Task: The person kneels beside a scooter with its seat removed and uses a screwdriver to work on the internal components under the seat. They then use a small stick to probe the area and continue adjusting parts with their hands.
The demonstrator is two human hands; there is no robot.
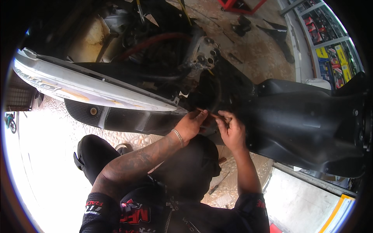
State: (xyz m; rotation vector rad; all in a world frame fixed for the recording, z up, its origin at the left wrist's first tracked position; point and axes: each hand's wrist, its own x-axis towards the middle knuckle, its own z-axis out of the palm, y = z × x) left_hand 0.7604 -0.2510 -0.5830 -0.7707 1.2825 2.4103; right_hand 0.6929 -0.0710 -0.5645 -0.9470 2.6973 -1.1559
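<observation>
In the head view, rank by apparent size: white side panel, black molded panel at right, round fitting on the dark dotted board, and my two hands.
Largest to smallest:
1. Black molded panel
2. White side panel
3. Left hand and right hand: too alike to rank
4. Round fitting

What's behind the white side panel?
Beyond the white side panel: a yellowed, stained part, a red-brown tube and, farther right, a holed metal bracket. The panel hides whatever sits tight against its inner side; shadow obscures more.

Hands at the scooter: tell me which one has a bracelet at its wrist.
The left hand: a light-coloured bracelet circles its wrist. The right hand has a bare wrist.
</observation>
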